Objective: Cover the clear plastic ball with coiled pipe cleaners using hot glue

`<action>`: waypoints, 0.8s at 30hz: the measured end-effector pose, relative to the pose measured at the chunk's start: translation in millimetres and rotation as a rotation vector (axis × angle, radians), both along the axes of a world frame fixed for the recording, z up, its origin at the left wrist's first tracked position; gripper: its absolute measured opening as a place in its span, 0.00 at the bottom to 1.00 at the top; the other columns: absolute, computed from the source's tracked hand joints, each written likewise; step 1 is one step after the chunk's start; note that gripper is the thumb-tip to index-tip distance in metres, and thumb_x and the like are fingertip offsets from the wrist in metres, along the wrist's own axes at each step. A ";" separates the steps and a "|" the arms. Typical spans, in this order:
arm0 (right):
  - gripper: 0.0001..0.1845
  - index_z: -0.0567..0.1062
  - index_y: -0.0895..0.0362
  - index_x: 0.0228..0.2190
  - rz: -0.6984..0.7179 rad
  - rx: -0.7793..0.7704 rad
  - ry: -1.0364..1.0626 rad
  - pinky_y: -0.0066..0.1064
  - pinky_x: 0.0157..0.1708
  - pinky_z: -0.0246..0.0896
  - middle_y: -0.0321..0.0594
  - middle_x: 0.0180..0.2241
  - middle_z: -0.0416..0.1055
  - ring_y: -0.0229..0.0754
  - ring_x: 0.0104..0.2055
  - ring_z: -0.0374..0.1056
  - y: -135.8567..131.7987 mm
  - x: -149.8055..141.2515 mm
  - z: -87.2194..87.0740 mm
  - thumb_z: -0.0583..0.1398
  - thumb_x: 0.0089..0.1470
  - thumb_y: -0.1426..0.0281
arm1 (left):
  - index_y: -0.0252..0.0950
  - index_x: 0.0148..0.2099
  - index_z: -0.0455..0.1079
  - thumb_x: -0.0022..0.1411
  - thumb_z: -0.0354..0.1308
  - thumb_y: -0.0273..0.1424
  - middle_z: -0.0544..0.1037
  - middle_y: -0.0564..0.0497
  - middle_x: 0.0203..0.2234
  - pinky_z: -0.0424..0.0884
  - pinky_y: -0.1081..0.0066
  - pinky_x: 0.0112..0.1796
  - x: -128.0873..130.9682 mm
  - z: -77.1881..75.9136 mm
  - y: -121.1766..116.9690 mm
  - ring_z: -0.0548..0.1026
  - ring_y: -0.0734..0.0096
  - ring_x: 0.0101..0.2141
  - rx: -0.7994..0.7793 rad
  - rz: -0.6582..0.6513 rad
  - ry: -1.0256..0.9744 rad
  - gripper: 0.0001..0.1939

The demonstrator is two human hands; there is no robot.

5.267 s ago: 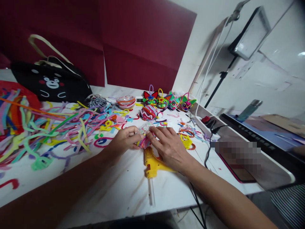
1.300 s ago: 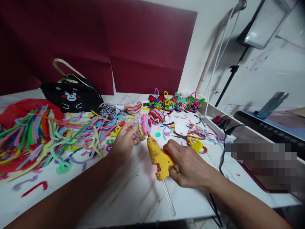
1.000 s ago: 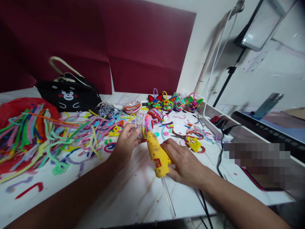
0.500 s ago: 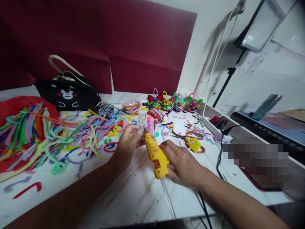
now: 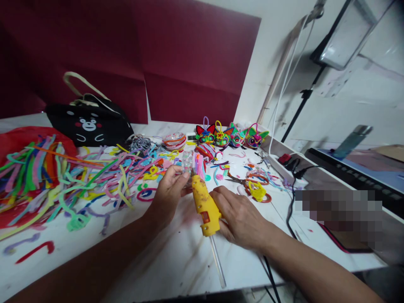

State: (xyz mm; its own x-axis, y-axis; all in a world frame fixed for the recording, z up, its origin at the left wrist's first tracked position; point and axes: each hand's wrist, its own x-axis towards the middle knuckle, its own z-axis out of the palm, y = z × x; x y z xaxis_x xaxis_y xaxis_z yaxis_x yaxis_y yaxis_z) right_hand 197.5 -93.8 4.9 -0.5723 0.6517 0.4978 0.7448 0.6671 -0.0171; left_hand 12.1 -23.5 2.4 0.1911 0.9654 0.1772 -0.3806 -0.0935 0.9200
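Observation:
My left hand [image 5: 172,187] is closed around a clear, speckled ball [image 5: 187,160] with bands of pink pipe cleaner on its right side. A yellow hot glue gun [image 5: 204,201] is gripped in my right hand [image 5: 236,212], its nozzle up against the ball between the clear part and the pink bands. The exact contact point is hidden behind the gun's body. From the gun's rear end a clear glue stick [image 5: 217,261] sticks out toward me. Just beyond the ball lies a red and pink striped ball [image 5: 205,151].
Loose pipe cleaners [image 5: 104,172] cover the table's left side, before a black bag [image 5: 90,124]. Several finished animal-head ornaments [image 5: 222,136] stand at the back. Scissors [image 5: 241,181] lie on the right, near a power strip [image 5: 288,168] and a phone [image 5: 339,237].
Earlier both hands held the ball while the glue gun lay on the table. Now my right hand holds the gun, and its nozzle has shifted slightly left along the ball, which has turned.

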 end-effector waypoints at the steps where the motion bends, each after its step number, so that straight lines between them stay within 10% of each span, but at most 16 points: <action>1: 0.12 0.66 0.61 0.45 -0.001 -0.007 0.001 0.35 0.30 0.65 0.47 0.40 0.71 0.47 0.36 0.69 -0.4 -0.3 0.1 0.56 0.61 0.69 | 0.40 0.38 0.61 0.57 0.65 0.38 0.76 0.59 0.26 0.73 0.74 0.32 -0.1 -0.1 -0.2 0.76 0.74 0.27 0.004 0.003 0.002 0.15; 24: 0.10 0.65 0.59 0.44 0.015 -0.022 0.055 0.34 0.29 0.63 0.46 0.37 0.69 0.46 0.34 0.66 -1.6 -1.1 -1.8 0.53 0.63 0.68 | 0.40 0.38 0.62 0.56 0.66 0.37 0.78 0.57 0.27 0.75 0.71 0.33 1.1 2.2 -1.8 0.78 0.71 0.30 -0.024 0.013 -0.019 0.16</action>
